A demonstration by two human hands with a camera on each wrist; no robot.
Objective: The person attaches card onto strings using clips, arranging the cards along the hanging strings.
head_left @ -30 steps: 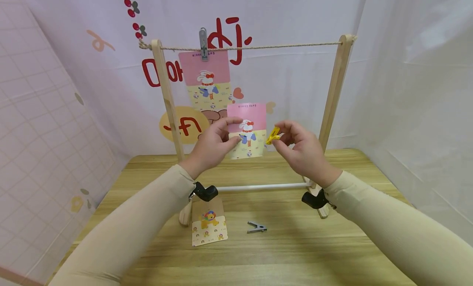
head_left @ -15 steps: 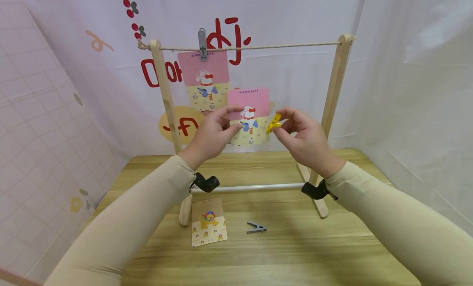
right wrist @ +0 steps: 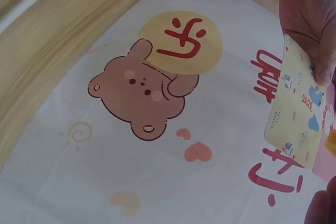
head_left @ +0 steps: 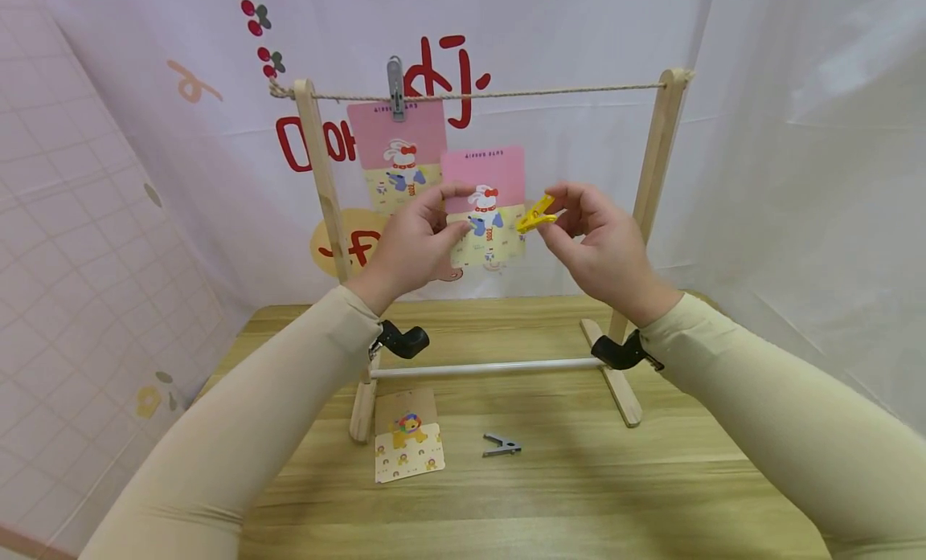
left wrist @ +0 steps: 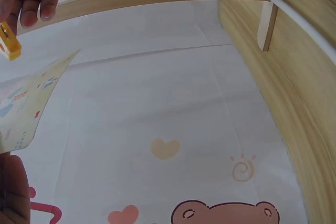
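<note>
A pink and yellow rabbit card (head_left: pixel 499 174) is pinched at its left edge by my left hand (head_left: pixel 415 239), thumb in front. My right hand (head_left: pixel 604 243) pinches a yellow clothespin (head_left: pixel 536 214) by its handles, its tip close to the card's right edge. In the left wrist view the clothespin (left wrist: pixel 9 43) appears above the card (left wrist: pixel 31 103). Above both hands a rope (head_left: pixel 550 91) runs between two wooden posts. A matching card (head_left: pixel 401 138) hangs from it at the left under a grey clip (head_left: pixel 396 88).
On the wooden table (head_left: pixel 550 496) lie a lion card (head_left: pixel 408 451) at the left and a grey clip (head_left: pixel 502 445) near the middle. A white bar (head_left: pixel 492 369) joins the feet of the rack, whose right post (head_left: pixel 661 142) stands behind my right hand.
Both hands have risen toward the rope, carrying the rabbit card and the yellow clothespin up with them. The clothespin has tilted flatter. The hanging card and the things on the table stay put.
</note>
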